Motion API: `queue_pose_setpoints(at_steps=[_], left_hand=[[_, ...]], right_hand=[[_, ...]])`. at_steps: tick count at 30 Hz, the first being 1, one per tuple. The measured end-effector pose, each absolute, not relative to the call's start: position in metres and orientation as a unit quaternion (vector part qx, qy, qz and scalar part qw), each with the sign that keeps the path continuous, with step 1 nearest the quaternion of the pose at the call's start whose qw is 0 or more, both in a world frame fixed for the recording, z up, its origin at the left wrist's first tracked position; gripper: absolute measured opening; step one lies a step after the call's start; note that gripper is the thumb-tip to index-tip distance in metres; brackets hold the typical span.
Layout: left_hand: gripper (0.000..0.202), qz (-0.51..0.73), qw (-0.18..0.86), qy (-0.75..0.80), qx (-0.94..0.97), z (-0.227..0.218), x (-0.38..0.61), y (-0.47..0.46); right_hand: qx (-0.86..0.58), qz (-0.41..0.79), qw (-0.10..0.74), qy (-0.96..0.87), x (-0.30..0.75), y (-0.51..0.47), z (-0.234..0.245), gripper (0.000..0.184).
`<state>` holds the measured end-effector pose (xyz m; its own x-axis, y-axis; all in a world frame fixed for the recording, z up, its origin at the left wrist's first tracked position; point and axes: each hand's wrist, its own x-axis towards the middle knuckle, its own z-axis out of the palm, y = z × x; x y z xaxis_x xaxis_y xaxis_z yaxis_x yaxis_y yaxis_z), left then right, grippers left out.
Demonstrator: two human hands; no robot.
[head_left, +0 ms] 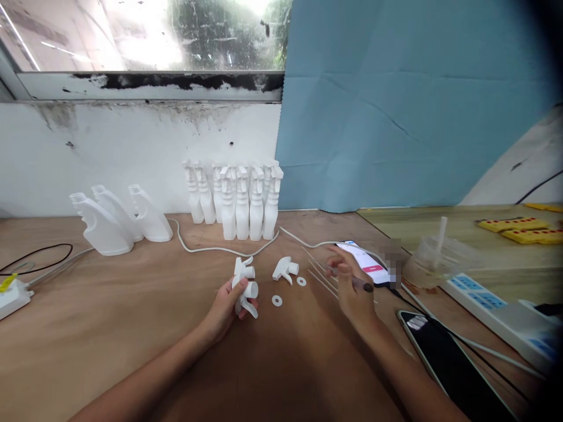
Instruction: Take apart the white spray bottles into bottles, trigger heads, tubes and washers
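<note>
Holding: left hand closed around white trigger heads | right hand blurred, fingers half-curled, pinch cannot be told | dip tubes just left of its fingertips, long axes slanting far-left to near-right | loose trigger head between hands.

Nothing is reading clearly; the phone right of centre is showing a red bar, perhaps lettered, too small.

Left hand gripping, right hand outstretched
</note>
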<state>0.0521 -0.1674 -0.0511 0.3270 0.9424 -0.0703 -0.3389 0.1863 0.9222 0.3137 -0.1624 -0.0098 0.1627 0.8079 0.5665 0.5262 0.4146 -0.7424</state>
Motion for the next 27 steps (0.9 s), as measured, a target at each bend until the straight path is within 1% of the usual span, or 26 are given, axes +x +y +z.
queue_pose_setpoints(at_steps=[2,3,4,7,10,12,15,17,22,25,27], left_hand=[[0.039,0.456,0.678,0.356,0.454,-0.052,0.053,-0.168],[0.039,0.451,0.673,0.360,0.463,-0.052,0.053,-0.168],[0.040,0.448,0.668,0.362,0.470,-0.053,0.054,-0.169],[0.041,0.443,0.665,0.352,0.487,-0.053,0.055,-0.170],[0.041,0.451,0.667,0.345,0.483,-0.053,0.055,-0.169],[0.041,0.459,0.668,0.347,0.472,-0.054,0.054,-0.168],[0.042,0.459,0.676,0.348,0.460,-0.054,0.053,-0.168],[0.042,0.456,0.678,0.346,0.461,-0.054,0.053,-0.168],[0.041,0.441,0.676,0.344,0.481,-0.052,0.053,-0.170],[0.043,0.444,0.671,0.350,0.480,-0.053,0.053,-0.169],[0.043,0.443,0.672,0.351,0.479,-0.054,0.053,-0.169]], right_hand=[[-0.457,0.271,0.561,-0.634,0.302,-0.169,-0.009,0.042],[-0.419,0.320,0.546,-0.651,0.295,-0.173,-0.010,0.037],[-0.381,0.347,0.530,-0.674,0.287,-0.176,-0.012,0.033],[-0.296,0.412,0.489,-0.709,0.264,-0.186,-0.022,0.032],[-0.296,0.468,0.446,-0.703,0.250,-0.197,-0.028,0.025],[-0.304,0.481,0.433,-0.699,0.248,-0.201,-0.027,0.026],[-0.310,0.485,0.450,-0.683,0.251,-0.201,-0.021,0.034],[-0.308,0.469,0.443,-0.699,0.254,-0.199,-0.018,0.035],[-0.298,0.354,0.396,-0.793,0.253,-0.193,-0.025,0.034],[-0.315,0.278,0.395,-0.817,0.248,-0.191,-0.033,0.038],[-0.308,0.242,0.415,-0.821,0.247,-0.191,-0.037,0.040]])
